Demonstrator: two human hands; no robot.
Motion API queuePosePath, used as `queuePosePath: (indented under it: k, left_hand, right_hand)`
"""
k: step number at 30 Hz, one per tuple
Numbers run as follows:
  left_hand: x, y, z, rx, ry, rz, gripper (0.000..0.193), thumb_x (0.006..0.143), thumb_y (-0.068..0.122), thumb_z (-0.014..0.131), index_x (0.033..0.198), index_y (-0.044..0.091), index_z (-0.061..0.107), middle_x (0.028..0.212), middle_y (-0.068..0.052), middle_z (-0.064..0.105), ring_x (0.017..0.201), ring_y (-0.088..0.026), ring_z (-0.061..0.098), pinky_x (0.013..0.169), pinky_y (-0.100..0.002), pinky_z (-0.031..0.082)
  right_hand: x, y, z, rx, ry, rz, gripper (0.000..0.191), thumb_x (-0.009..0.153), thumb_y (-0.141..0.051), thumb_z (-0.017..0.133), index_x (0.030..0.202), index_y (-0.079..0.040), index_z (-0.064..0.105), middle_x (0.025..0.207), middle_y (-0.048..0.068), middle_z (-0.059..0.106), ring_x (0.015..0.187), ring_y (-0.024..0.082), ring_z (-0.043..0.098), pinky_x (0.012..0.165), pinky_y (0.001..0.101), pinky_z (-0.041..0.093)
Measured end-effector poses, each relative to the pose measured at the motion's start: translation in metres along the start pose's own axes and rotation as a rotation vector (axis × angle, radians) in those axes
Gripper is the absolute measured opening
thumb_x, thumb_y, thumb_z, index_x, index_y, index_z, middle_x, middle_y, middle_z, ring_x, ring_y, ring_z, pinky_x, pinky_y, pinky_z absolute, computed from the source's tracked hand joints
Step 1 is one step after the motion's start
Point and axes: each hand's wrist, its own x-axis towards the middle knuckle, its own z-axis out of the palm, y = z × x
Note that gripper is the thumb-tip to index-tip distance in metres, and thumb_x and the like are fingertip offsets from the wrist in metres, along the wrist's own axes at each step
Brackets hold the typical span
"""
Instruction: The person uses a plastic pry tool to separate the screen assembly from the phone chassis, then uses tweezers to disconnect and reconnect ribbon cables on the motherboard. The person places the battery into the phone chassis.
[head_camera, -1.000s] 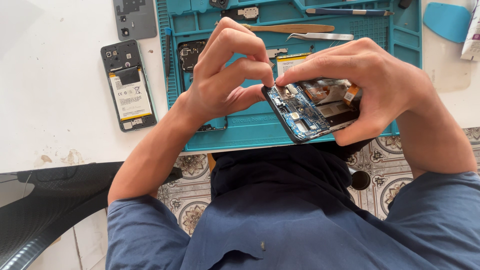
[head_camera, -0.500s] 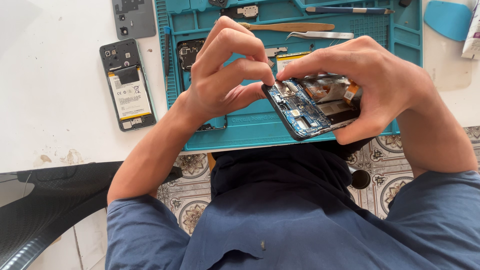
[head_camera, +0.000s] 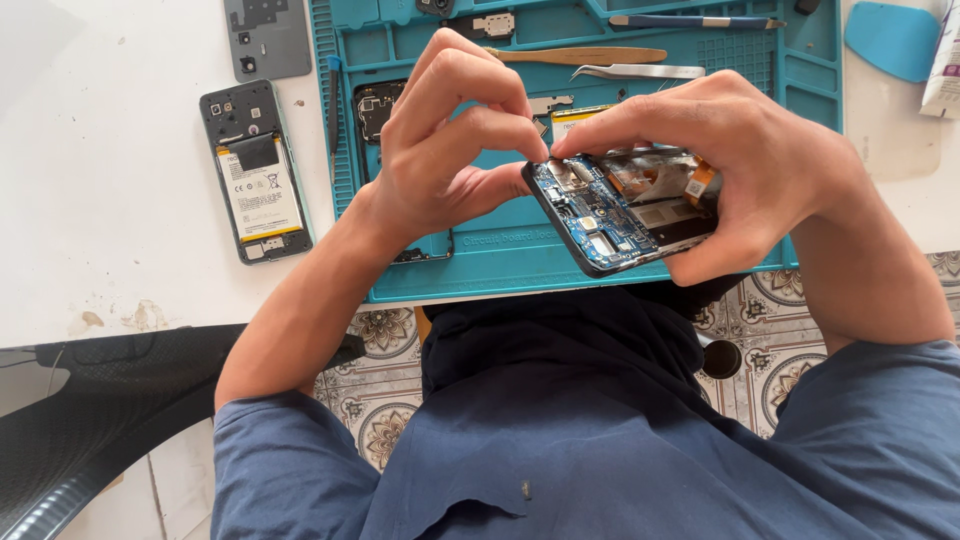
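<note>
Right hand (head_camera: 740, 170) clamps the opened black smartphone with bare blue circuit board (head_camera: 620, 215) above the teal repair mat's (head_camera: 560, 265) near edge, left hand (head_camera: 450, 150) pinching at its top corner — a slip could tear a connector.

We see a white worktable (head_camera: 120, 250), patterned floor tiles (head_camera: 385, 420) beneath, a black plastic chair (head_camera: 90, 420) at left, even daylight.
</note>
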Motion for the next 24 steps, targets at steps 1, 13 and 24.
queuePosePath:
  k: [1, 13, 24]
  left_hand:
    - [-0.0001, 0.0002, 0.0001, -0.001, 0.004, -0.001, 0.035, 0.096, 0.044, 0.082, 0.100, 0.011, 0.073, 0.108, -0.004, 0.058, 0.099, -0.023, 0.059, 0.076, -0.034, 0.052]
    - [-0.0012, -0.0006, 0.0000, 0.000, -0.003, -0.007, 0.035, 0.096, 0.044, 0.082, 0.099, 0.011, 0.073, 0.109, -0.005, 0.058, 0.100, -0.022, 0.058, 0.074, -0.033, 0.052]
    - [-0.0013, 0.0010, -0.0002, 0.001, -0.012, -0.013, 0.035, 0.096, 0.045, 0.082, 0.098, 0.011, 0.072, 0.108, -0.004, 0.058, 0.100, -0.023, 0.057, 0.076, -0.033, 0.052]
  right_hand:
    - [-0.0001, -0.0001, 0.0000, -0.001, 0.002, -0.001, 0.088, 0.048, -0.024, 0.080, 0.132, -0.001, 0.062, 0.118, 0.013, 0.073, 0.097, 0.025, 0.076, 0.086, 0.0339, 0.059]
    - [0.0002, 0.0011, -0.0001, 0.012, -0.002, -0.014, 0.089, 0.049, -0.024, 0.078, 0.133, 0.000, 0.061, 0.118, 0.013, 0.073, 0.098, 0.025, 0.076, 0.087, 0.0341, 0.059]
    - [0.0004, 0.0002, 0.0002, 0.006, -0.003, -0.012, 0.088, 0.049, -0.024, 0.078, 0.133, 0.001, 0.061, 0.120, 0.014, 0.073, 0.100, 0.026, 0.076, 0.089, 0.0348, 0.059]
